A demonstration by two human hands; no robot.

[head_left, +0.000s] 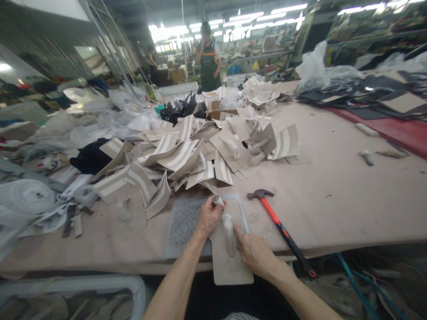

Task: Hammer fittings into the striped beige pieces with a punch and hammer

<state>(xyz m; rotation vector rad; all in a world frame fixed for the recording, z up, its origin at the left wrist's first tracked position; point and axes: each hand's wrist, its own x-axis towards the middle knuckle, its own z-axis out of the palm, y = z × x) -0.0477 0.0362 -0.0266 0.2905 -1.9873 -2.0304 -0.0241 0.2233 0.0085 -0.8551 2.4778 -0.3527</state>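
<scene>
A flat beige cut piece (pixel 230 266) lies on a grey mat (pixel 185 224) at the table's near edge, overhanging it. My left hand (pixel 208 218) is closed round a small whitish cylinder (pixel 218 201) at the piece's upper end. My right hand (pixel 255 253) rests on the piece, its fingers pressing beside a white strip (pixel 228 226) along the middle. A red-handled claw hammer (pixel 280 229) lies just to the right of my hands.
A big heap of beige striped cut pieces (pixel 187 155) covers the table's middle. Plastic bags and clutter (pixel 50 133) fill the left side, and dark sheets (pixel 367 93) the far right. A person in a green apron (pixel 208 58) stands at the far end.
</scene>
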